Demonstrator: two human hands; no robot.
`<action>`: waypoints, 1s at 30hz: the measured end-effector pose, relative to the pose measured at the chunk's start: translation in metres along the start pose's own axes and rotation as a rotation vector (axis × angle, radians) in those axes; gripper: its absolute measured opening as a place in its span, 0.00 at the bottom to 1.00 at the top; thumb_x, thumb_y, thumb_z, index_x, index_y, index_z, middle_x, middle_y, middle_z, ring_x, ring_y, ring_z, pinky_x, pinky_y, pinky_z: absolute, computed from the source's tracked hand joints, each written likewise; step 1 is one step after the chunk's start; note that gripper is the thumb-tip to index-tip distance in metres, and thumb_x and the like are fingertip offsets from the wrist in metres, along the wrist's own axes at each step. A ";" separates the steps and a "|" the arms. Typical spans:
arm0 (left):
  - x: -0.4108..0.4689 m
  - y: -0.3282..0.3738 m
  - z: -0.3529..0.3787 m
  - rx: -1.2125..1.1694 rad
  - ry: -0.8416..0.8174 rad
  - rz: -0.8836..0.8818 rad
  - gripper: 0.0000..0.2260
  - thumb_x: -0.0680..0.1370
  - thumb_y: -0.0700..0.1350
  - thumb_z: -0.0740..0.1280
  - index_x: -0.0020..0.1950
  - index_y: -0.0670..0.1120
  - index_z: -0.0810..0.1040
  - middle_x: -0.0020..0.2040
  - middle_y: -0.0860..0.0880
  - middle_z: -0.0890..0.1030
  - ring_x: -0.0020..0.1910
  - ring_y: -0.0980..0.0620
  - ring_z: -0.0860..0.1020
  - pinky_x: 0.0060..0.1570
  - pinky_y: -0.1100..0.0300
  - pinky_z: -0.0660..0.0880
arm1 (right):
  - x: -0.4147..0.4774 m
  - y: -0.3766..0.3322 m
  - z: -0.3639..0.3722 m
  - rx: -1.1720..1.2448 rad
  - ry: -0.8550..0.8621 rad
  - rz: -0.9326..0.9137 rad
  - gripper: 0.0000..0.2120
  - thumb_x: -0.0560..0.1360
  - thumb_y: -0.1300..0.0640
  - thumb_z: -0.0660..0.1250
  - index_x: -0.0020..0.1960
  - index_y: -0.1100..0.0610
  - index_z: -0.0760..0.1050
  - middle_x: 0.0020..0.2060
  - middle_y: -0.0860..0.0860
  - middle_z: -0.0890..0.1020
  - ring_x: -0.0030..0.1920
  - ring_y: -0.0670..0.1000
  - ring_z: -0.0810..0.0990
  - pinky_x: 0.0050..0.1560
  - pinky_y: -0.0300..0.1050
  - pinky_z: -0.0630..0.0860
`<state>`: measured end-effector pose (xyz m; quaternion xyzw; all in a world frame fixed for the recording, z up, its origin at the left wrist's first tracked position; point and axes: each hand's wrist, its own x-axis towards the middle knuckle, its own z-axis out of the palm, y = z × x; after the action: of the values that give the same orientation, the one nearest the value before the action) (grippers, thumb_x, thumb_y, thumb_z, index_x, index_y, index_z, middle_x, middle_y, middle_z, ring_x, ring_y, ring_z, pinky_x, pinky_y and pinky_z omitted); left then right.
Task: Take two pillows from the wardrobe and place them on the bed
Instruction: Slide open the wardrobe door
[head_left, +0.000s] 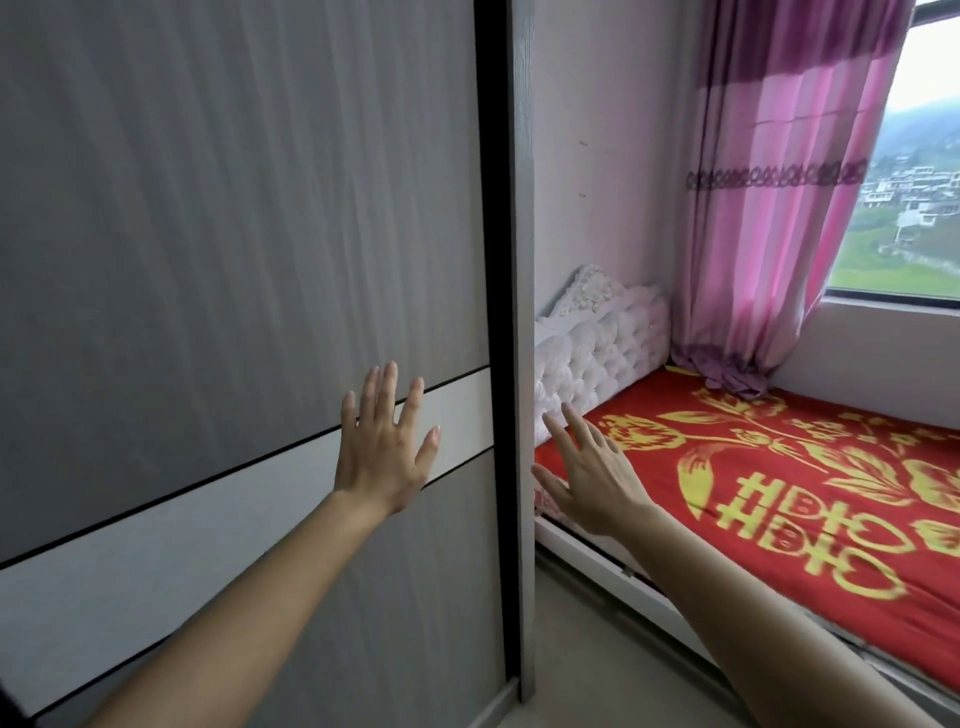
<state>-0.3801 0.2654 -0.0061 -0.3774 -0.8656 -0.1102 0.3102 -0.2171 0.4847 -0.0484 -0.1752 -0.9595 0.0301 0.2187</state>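
Note:
A grey wardrobe (234, 208) with a closed sliding door fills the left half of the head view; a white band crosses the door. My left hand (384, 447) is spread flat against the door near its right edge, holding nothing. My right hand (587, 473) is raised with fingers apart just right of the wardrobe's side edge, in front of the bed, and is also holding nothing. The bed (779, 493) lies to the right, covered by a red sheet with a yellow pattern. No pillows are visible.
A white tufted headboard (602, 338) stands at the bed's far end against the wall. A pink curtain (779, 182) hangs down to the bed beside a window (914, 182). A strip of bare floor (597, 649) runs between wardrobe and bed.

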 end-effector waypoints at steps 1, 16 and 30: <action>0.015 -0.002 0.011 0.001 0.027 -0.007 0.30 0.79 0.59 0.50 0.78 0.46 0.59 0.80 0.38 0.54 0.79 0.40 0.51 0.75 0.36 0.55 | 0.019 0.006 0.007 0.016 0.004 -0.007 0.36 0.80 0.35 0.51 0.81 0.50 0.45 0.81 0.55 0.48 0.80 0.57 0.54 0.77 0.56 0.59; 0.160 -0.045 0.167 0.435 0.313 -0.047 0.28 0.80 0.55 0.56 0.79 0.48 0.56 0.81 0.40 0.51 0.80 0.41 0.49 0.76 0.35 0.47 | 0.291 0.055 0.133 0.491 0.249 -0.260 0.35 0.81 0.44 0.58 0.81 0.53 0.45 0.81 0.55 0.47 0.80 0.55 0.51 0.77 0.50 0.56; 0.174 -0.083 0.216 0.653 0.471 -0.081 0.35 0.78 0.63 0.57 0.80 0.51 0.48 0.81 0.45 0.43 0.80 0.43 0.43 0.76 0.36 0.41 | 0.354 0.016 0.194 1.006 0.402 0.013 0.35 0.80 0.37 0.54 0.79 0.41 0.37 0.78 0.56 0.60 0.73 0.55 0.60 0.65 0.52 0.65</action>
<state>-0.6290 0.4018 -0.0635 -0.1889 -0.7746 0.0749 0.5989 -0.5935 0.6270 -0.0809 -0.0570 -0.7647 0.4530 0.4547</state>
